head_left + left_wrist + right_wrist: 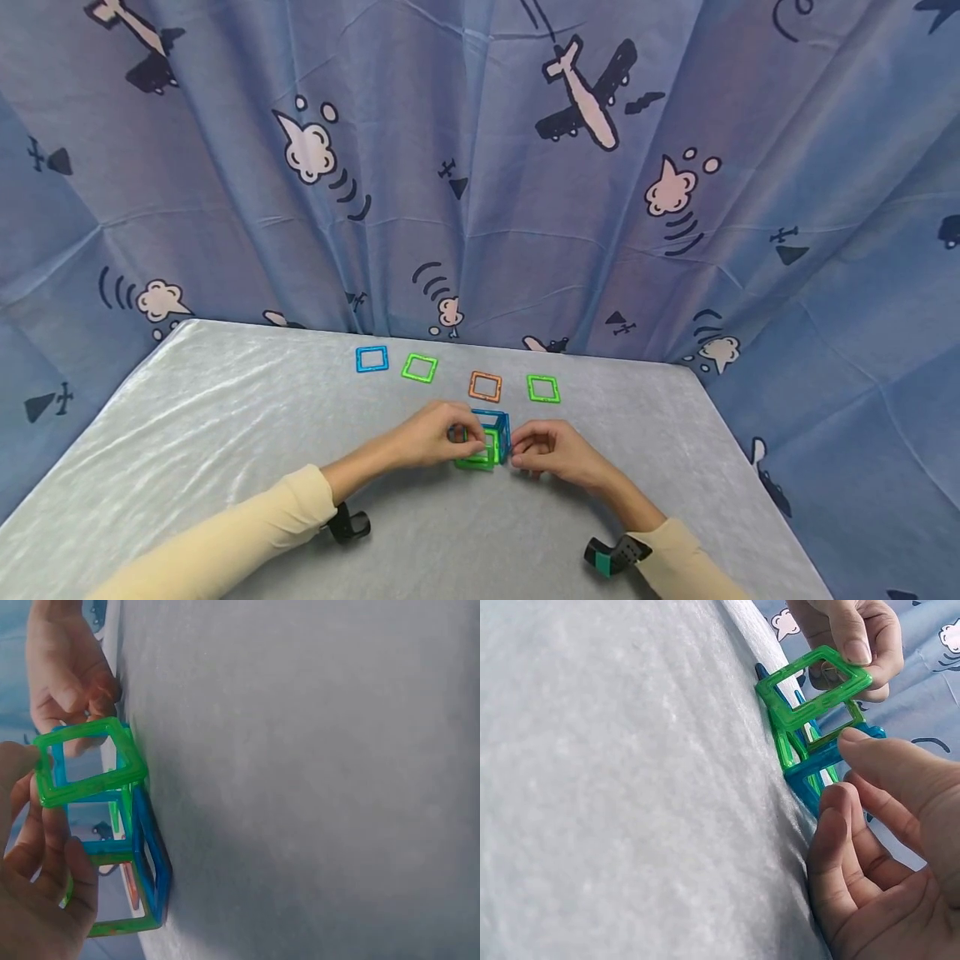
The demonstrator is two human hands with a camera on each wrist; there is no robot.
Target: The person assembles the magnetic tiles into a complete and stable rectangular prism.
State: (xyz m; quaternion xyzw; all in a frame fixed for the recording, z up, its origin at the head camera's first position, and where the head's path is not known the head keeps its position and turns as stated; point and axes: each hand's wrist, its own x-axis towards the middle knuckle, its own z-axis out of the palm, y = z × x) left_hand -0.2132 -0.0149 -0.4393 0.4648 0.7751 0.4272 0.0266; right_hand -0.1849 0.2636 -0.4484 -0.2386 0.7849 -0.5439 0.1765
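In the head view, a small box-like build of blue and green square magnetic tiles (506, 437) stands near the table's middle. My left hand (442, 435) is on its left side, and its thumb and finger pinch a green square tile (90, 789) by one edge. This tile is tilted at the front of the build, close to the other frames. On the opposite side is my right hand (551, 450), fingers loosely bent. Its thumb tip lies right at the edge of an upright blue tile (821, 759), with the other fingertips beside it.
Behind the build lie a blue tile (372, 359), a green tile (418, 381), an orange tile (485, 399) and another green tile (543, 401), all flat on the pale cloth-covered table (420, 533). A blue curtain (480, 242) with airplane prints hangs at the table's back edge.
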